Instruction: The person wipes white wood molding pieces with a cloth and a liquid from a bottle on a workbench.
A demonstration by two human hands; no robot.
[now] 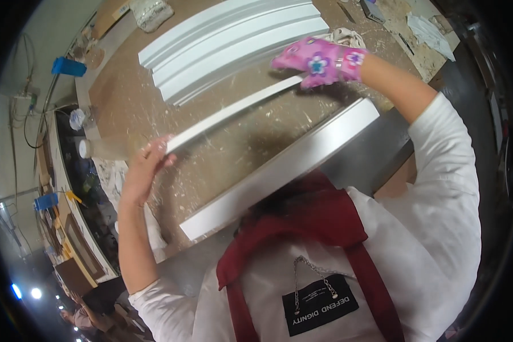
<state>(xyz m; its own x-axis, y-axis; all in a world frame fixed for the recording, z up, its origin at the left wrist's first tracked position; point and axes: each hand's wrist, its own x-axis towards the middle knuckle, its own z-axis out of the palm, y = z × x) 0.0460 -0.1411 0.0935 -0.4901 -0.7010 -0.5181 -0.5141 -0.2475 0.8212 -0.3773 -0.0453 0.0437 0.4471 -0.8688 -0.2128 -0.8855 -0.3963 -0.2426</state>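
While the white strip is held at both ends, these relations stand out:

Nearest board: a wide white board (279,171) lies closest to the person's chest, running from lower left to upper right, with neither hand on it.

Held strip: a narrow white strip (233,114) lies just beyond that board and roughly parallel to it, raised slightly above the speckled brown workbench (125,97).

Long axis: the strip runs from near left to far right, so each end meets one hand.

Left hand: the bare left hand (145,165) is closed around the strip's near end, fingers curled over its edge; this is the nearer hand.

Right hand: the right hand (319,60), in a pink flowered glove, presses on the strip's far end with fingers bent; how fully it closes cannot be told.

Farther stock: a stack of white moulded boards (233,40) lies beyond the strip, apart from both hands.

Far edge: crumpled cloth (430,31) rests at the bench's far right.
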